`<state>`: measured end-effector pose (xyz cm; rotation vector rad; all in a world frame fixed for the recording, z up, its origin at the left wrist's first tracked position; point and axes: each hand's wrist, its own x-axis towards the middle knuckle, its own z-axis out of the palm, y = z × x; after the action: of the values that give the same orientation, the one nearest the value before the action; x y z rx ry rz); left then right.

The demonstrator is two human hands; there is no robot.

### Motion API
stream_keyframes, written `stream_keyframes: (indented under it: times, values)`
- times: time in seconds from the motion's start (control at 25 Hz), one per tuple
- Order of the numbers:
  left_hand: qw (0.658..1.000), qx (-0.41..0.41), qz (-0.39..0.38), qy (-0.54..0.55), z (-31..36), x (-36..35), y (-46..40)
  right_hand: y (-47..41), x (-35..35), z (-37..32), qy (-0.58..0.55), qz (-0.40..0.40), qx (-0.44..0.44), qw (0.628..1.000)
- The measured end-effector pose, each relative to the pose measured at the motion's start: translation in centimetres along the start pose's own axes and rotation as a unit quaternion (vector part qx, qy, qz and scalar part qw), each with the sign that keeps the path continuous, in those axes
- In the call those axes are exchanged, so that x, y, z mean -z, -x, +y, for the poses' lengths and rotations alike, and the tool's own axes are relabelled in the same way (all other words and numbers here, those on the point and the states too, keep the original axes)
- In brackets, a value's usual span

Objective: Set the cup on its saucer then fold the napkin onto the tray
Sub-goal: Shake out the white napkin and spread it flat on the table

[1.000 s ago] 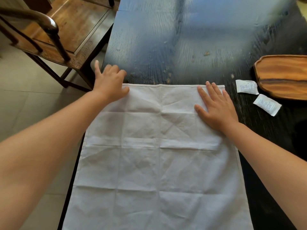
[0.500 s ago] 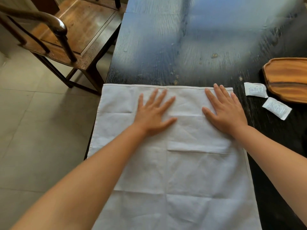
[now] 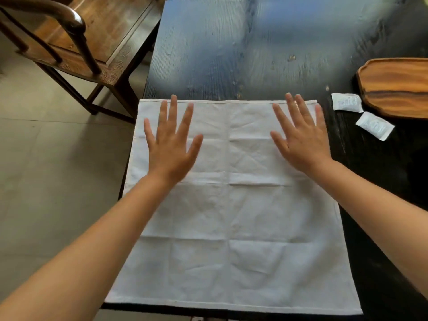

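Note:
A white cloth napkin [image 3: 234,216] lies unfolded and flat on the dark table [image 3: 231,54], its left edge hanging slightly over the table's side. My left hand [image 3: 172,144] rests palm down with fingers spread on the napkin's far left part. My right hand [image 3: 301,137] lies the same way on the far right part. A wooden tray [image 3: 398,86] sits at the table's right edge, partly cut off by the frame. No cup or saucer is in view.
Two small white sachets [image 3: 347,101] [image 3: 375,125] lie between the napkin and the tray. A wooden chair [image 3: 88,40] stands at the table's left side on a tiled floor [image 3: 51,170]. The table's left edge runs just beside the napkin.
My left hand went from the napkin's far left corner to its middle, then back left, and now lies flat with fingers spread. The right hand has spread its fingers. The view has shifted.

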<state>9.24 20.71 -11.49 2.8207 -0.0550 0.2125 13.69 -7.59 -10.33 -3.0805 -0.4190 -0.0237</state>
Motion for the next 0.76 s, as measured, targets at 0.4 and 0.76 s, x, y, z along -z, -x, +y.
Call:
stream_keyframes:
  times: [0.4, 0.76]
  values:
    - [0.984, 0.029, -0.169, -0.055, 4.6, -1.3, 11.5, 12.8, -2.0, -7.6, -0.067, -0.095, -0.006, 0.993]
    - [0.982, -0.154, -0.091, 0.053, 3.1, 4.9, 21.6, 23.9, 1.6, -4.9, -0.063, -0.071, 0.109, 0.990]
